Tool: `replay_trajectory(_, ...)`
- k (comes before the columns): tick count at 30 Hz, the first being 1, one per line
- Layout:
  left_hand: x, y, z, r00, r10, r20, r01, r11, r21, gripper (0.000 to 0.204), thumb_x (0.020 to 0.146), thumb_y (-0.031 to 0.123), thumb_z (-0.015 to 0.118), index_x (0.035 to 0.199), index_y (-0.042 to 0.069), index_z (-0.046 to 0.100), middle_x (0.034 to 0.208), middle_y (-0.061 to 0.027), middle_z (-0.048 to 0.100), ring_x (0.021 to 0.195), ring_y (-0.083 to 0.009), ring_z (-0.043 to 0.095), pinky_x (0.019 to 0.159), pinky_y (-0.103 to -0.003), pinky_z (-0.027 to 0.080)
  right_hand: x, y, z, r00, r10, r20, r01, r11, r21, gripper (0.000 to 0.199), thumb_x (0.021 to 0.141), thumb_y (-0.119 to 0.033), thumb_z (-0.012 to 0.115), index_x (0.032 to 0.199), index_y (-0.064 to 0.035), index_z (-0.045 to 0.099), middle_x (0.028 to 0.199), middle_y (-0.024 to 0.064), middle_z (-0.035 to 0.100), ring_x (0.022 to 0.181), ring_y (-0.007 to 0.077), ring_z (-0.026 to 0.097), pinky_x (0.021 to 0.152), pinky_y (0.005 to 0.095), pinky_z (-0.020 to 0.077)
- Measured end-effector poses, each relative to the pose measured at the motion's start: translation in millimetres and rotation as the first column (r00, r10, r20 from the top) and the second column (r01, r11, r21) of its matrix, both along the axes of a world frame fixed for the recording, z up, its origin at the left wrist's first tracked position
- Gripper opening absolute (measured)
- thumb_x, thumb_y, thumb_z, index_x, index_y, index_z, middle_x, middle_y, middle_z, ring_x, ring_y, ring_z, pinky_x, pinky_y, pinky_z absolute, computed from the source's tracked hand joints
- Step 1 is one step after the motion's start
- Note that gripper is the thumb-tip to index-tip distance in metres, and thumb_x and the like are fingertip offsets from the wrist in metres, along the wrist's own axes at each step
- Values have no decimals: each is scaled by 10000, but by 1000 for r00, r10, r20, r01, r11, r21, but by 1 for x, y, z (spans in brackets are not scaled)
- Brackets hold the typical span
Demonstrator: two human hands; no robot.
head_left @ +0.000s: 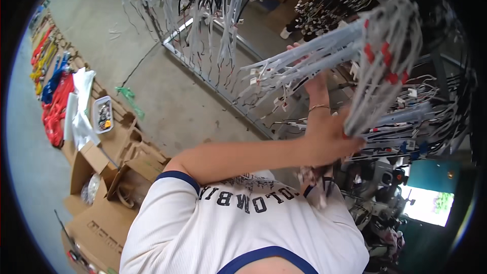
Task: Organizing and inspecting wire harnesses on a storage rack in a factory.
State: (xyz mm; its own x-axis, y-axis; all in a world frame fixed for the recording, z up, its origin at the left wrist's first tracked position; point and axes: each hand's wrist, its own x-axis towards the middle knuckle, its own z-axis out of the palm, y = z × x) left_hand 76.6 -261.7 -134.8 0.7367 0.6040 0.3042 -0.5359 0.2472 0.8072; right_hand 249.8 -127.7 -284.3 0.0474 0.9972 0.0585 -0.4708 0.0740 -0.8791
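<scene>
A thick bundle of grey-white wire harnesses [324, 45] with red ties is doubled over at the right, with loose connector ends trailing toward the left. My left hand [332, 139] reaches across my chest, its fingers closed round the lower end of the looped wires; motion blurs it a little. My right hand [310, 78], with a thin bracelet at the wrist, is raised behind the bundle. Its fingertips show past the far side of the wires, and the rest of its grip is partly hidden.
More harnesses [213, 15] hang at the top over a metal frame [203, 73]. Other wires [406, 127] hang close on the right. Cardboard boxes [109, 208], a white tray of small parts [103, 115] and coloured bundles [58, 101] lie along the left. Another person's shoe [285, 32] shows beyond.
</scene>
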Motion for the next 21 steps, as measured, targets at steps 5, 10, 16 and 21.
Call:
replay_trajectory(5, -31, 7, 21, 818, -470, 332, 543, 822, -174, 331, 896, 243, 629, 1083, 22, 469, 663, -28, 532, 519, -92, 529, 450, -252, 478, -32, -10, 39, 924, 382, 1, -370, 894, -252, 634, 892, -440, 488, 1260, 76, 496, 1170, 213, 602, 1063, 297, 611, 919, 416, 507)
replay_trajectory(10, -26, 15, -13, 985, -148, 87, 151, 988, -28, 348, 906, 304, 610, 1029, 13, 463, 684, -55, 583, 576, -159, 591, 534, -303, 474, -71, -14, 23, 902, 424, 78, -384, 873, -302, 647, 876, -447, 519, 1263, 71, 490, 1092, 194, 639, 953, 215, 624, 783, 323, 537)
replay_trajectory(16, -55, 18, -11, 682, 720, -126, -214, 361, 908, 752, 828, 607, 518, 1139, -78, 502, 647, -90, 560, 607, -236, 576, 532, -341, 442, -109, -11, 37, 926, 377, -32, -358, 845, -397, 583, 913, -450, 470, 1226, 35, 544, 1005, 150, 660, 874, 188, 627, 760, 305, 511)
replay_trajectory(21, -133, 47, -18, 846, 479, -234, -57, 519, 853, 494, 831, 404, 639, 1071, -23, 576, 680, -90, 578, 664, -286, 598, 648, -383, 473, -125, -28, 12, 950, 290, -115, -312, 903, -296, 564, 876, -444, 539, 1190, 25, 551, 1016, 140, 643, 885, 193, 621, 778, 305, 507)
